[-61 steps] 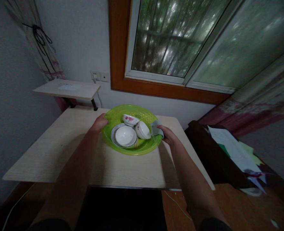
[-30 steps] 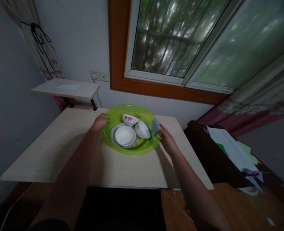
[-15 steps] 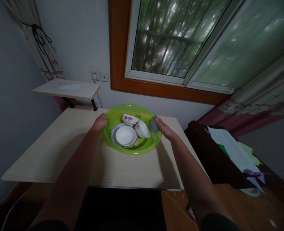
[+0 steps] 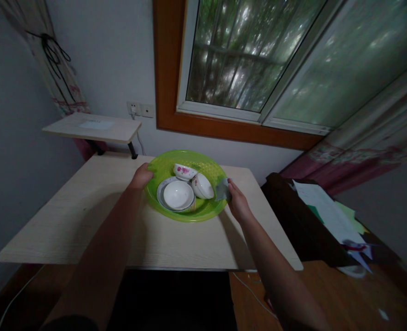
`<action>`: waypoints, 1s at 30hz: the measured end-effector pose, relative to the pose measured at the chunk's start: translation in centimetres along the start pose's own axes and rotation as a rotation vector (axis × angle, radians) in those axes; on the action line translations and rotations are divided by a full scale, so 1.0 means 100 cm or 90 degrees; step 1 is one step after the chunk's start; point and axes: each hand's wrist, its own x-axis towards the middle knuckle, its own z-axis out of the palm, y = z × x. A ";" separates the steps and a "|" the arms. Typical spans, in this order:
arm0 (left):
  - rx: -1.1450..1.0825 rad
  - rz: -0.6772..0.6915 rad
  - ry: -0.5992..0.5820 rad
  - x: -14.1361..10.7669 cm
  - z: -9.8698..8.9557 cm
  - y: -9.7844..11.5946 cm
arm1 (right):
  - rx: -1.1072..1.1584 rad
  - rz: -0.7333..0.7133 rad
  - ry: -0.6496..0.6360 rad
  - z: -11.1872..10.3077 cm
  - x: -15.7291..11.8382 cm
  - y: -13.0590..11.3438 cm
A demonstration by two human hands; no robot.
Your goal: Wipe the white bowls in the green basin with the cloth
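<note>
on the pale counter or just above it, the green basin is spanning the space between both grips, the left hand closing firmly around its rim, seemingly to steady it. a grey-rimmed plate is carrying a white bowl nearer the left grip, while a floral bowl is lying farther back and a tipped bowl is leaning toward the right, probably for want of flat room. the right hand is pinching a grey cloth at the opposite rim, fingers nearly closed, apparently pressing it there.
</note>
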 end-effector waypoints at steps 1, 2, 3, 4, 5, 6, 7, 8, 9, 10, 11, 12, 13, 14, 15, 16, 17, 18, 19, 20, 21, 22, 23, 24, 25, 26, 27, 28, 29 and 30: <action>-0.003 -0.002 0.005 0.002 0.000 -0.002 | 0.029 -0.002 0.029 0.000 -0.008 0.004; -0.007 -0.003 0.013 0.003 0.001 -0.003 | 0.048 -0.004 0.041 0.001 -0.016 0.007; -0.013 -0.004 0.021 0.003 0.001 -0.003 | 0.062 -0.006 0.053 0.002 -0.023 0.009; -0.020 -0.005 0.026 0.003 0.001 -0.003 | 0.071 -0.007 0.058 0.004 -0.029 0.010; -0.027 -0.005 0.025 0.002 0.001 -0.003 | 0.075 -0.007 0.060 0.006 -0.032 0.009; -0.033 -0.003 0.019 0.001 0.001 -0.002 | 0.076 -0.008 0.060 0.008 -0.034 0.007; -0.039 0.000 0.011 -0.001 0.000 -0.001 | 0.075 -0.007 0.056 0.009 -0.032 0.004; -0.043 0.002 0.002 -0.002 0.000 0.000 | 0.073 -0.003 0.048 0.011 -0.029 0.000; -0.044 0.004 -0.004 -0.003 -0.001 0.000 | 0.070 0.005 0.037 0.012 -0.023 -0.005; -0.045 0.004 -0.007 -0.004 -0.001 0.001 | 0.068 0.016 0.022 0.012 -0.016 -0.011; -0.043 0.003 -0.007 -0.005 -0.002 0.002 | 0.068 0.033 0.012 0.012 -0.007 -0.017; -0.042 0.002 -0.006 -0.006 -0.003 0.003 | 0.065 0.052 0.012 0.012 0.003 -0.022; -0.040 0.001 -0.006 -0.007 -0.003 0.005 | 0.060 0.072 0.005 0.012 0.013 -0.028; -0.035 0.000 -0.008 -0.008 -0.004 0.006 | 0.057 0.086 -0.004 0.011 0.023 -0.033; -0.027 0.000 -0.010 -0.010 -0.005 0.008 | 0.050 0.095 -0.018 0.011 0.032 -0.037; -0.017 -0.001 -0.011 -0.011 -0.005 0.010 | 0.038 0.103 -0.037 0.011 0.042 -0.041; -0.006 -0.002 -0.009 -0.012 -0.006 0.012 | 0.024 0.110 -0.055 0.012 0.050 -0.043; 0.002 -0.002 -0.006 -0.013 -0.006 0.013 | 0.012 0.113 -0.069 0.014 0.057 -0.045; 0.006 -0.003 -0.003 -0.014 -0.006 0.015 | 0.002 0.113 -0.079 0.015 0.063 -0.047; 0.007 -0.003 0.000 -0.014 -0.006 0.016 | -0.004 0.112 -0.084 0.017 0.068 -0.048; 0.004 -0.004 0.004 -0.015 -0.005 0.016 | -0.006 0.109 -0.086 0.019 0.072 -0.048; 0.002 -0.005 0.007 -0.014 -0.004 0.015 | -0.004 0.105 -0.086 0.021 0.073 -0.048; 0.000 -0.006 0.010 -0.013 -0.003 0.014 | -0.001 0.103 -0.083 0.022 0.074 -0.048; -0.001 -0.007 0.013 -0.012 -0.002 0.013 | 0.004 0.102 -0.077 0.022 0.073 -0.047; -0.003 -0.008 0.017 -0.010 -0.001 0.011 | 0.010 0.104 -0.066 0.022 0.070 -0.046; -0.006 -0.008 0.022 -0.008 -0.001 0.009 | 0.016 0.106 -0.054 0.021 0.066 -0.044; -0.009 -0.007 0.026 -0.006 0.000 0.006 | 0.024 0.105 -0.041 0.020 0.061 -0.042; -0.012 -0.007 0.029 -0.004 0.001 0.004 | 0.031 0.102 -0.031 0.019 0.054 -0.039; -0.015 -0.006 0.029 -0.002 0.001 0.002 | 0.037 0.093 -0.024 0.018 0.045 -0.036; -0.017 -0.005 0.027 0.000 0.001 0.000 | 0.043 0.078 -0.021 0.016 0.036 -0.033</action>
